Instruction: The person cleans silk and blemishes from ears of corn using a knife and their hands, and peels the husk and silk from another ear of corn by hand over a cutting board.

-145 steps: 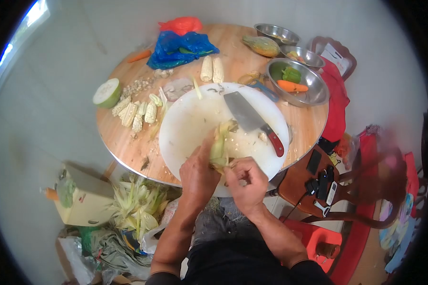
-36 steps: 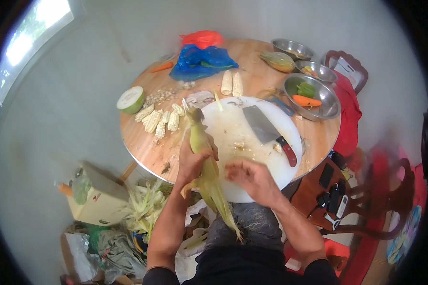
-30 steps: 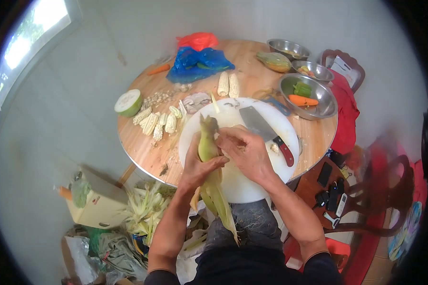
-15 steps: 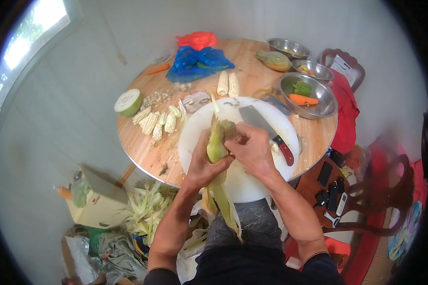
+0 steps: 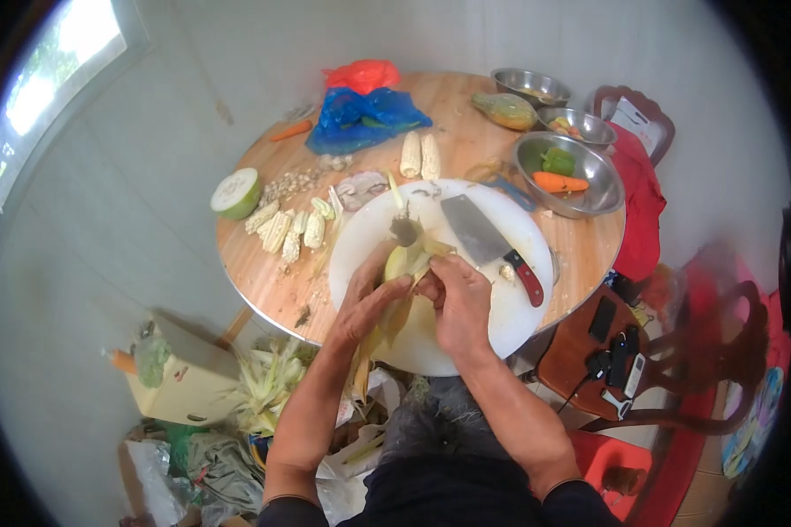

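Over the white cutting board (image 5: 360,230), an ear of corn (image 5: 396,262) is being clasped by both hands, drawn close together. Its lower part is being wrapped by the left hand (image 5: 362,303), while a pale strip of husk (image 5: 435,247) is being pinched by the fingers of the right hand (image 5: 466,303). Compared with half a second ago, more husk is being spread out to the right, beside the dark silk (image 5: 404,231) at the tip. The covering is apparently being loosened, though the peeling is seemingly being left unfinished as yet (no kernels are being clearly shown on this ear). Farther off, the knife (image 5: 476,230) is being left untouched on the board, and peeled corn (image 5: 277,230) is being kept on the tabletop (image 5: 253,272).
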`<state>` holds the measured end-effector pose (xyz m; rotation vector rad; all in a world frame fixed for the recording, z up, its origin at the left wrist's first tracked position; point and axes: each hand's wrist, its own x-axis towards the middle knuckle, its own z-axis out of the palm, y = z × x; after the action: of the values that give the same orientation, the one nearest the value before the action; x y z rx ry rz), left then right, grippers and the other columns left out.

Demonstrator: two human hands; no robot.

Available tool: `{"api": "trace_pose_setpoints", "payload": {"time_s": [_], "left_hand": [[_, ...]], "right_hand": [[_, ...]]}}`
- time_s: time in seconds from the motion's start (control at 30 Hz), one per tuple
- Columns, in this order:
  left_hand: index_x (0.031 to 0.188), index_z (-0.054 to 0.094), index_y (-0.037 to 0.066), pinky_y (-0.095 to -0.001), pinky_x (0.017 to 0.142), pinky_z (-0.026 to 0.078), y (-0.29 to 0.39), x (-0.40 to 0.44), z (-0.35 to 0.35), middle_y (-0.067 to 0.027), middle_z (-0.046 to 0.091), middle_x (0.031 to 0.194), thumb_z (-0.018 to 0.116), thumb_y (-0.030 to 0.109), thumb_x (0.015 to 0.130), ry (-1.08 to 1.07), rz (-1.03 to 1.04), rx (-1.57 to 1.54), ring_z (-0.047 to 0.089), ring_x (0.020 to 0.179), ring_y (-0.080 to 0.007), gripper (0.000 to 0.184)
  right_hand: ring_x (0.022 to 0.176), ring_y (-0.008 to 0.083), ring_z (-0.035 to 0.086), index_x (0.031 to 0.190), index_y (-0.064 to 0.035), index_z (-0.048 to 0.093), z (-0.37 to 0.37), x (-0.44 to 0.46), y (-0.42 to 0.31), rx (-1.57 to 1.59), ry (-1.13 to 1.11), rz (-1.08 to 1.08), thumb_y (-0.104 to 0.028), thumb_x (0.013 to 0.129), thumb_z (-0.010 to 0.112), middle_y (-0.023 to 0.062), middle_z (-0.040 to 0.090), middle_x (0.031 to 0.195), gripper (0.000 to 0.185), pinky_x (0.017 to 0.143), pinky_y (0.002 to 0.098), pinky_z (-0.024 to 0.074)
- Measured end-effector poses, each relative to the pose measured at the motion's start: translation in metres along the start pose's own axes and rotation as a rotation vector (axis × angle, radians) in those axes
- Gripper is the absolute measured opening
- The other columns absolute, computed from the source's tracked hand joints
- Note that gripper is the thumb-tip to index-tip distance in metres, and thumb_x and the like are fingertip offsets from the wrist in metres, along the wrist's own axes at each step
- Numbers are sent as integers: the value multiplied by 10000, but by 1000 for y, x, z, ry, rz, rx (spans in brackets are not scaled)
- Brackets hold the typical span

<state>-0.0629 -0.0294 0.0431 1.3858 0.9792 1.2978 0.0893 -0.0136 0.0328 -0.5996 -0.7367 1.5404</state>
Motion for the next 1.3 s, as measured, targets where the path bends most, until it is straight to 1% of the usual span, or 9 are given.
{"api": "trace_pose_setpoints", "payload": {"time_s": [0.2,0.3,0.4,0.53,0.6,0.63,0.7,1.1,1.3], "left_hand": [[1491,404,-1,-319,1087,365,2,-4,4,-124,551,1338,508,207,969,178,115,-63,501,1251,-205,571],[1466,431,19,-320,1052,402,8,-6,12,-110,559,1311,555,233,951,167,34,36,512,1219,-200,572],[1415,478,37,-304,926,482,1,-8,26,-76,592,1234,701,329,927,125,29,-7,566,1093,-158,611],[1328,519,16,-306,878,496,-17,0,24,-80,634,1119,646,271,990,193,146,148,589,1017,-151,442],[1287,534,7,-311,855,503,-27,9,12,-86,647,1074,611,239,1014,239,197,248,599,988,-155,367],[1251,548,4,-313,840,513,-30,13,6,-93,652,1050,572,239,1024,344,210,206,621,956,-172,327],[1152,565,-13,-341,736,545,-26,18,6,-112,654,957,528,260,1033,522,205,59,655,824,-208,300],[1004,515,37,-392,591,523,-40,51,-109,-96,567,777,504,235,1027,858,88,-553,575,668,-228,200],[1039,509,76,-368,645,541,9,34,-105,-97,585,817,507,278,1051,682,157,-266,612,715,-216,202]], "right_hand": [[817,141,653,1115,59,657,3,-4,-7,39,-17,81,-144,991,601,94,694,949,244,799,305,554],[780,117,623,1147,57,660,7,-1,-11,-407,-92,-273,-193,1019,580,87,693,939,292,753,274,515],[776,100,596,1183,48,654,4,8,-19,-629,-154,-264,-262,1041,564,84,679,929,352,722,262,485],[825,112,589,1218,42,649,-13,16,-14,-675,-84,-97,-326,1047,562,96,670,943,414,786,275,486],[867,134,531,972,-8,649,-11,14,-3,-519,-7,-365,-260,1089,456,47,620,898,338,875,308,469],[867,134,531,972,-8,649,-9,13,-2,-518,-9,-362,-260,1089,456,47,620,898,338,875,308,469],[759,172,425,784,-63,479,-4,2,-2,241,-3,-90,-272,1111,398,17,432,735,397,820,354,426],[626,147,315,781,-89,374,-66,-140,49,-284,-159,13,-282,1118,422,7,345,672,392,639,347,313],[669,116,362,794,-82,410,-46,-99,40,-57,-200,-100,-282,1136,348,-4,416,734,401,660,289,375]]}}
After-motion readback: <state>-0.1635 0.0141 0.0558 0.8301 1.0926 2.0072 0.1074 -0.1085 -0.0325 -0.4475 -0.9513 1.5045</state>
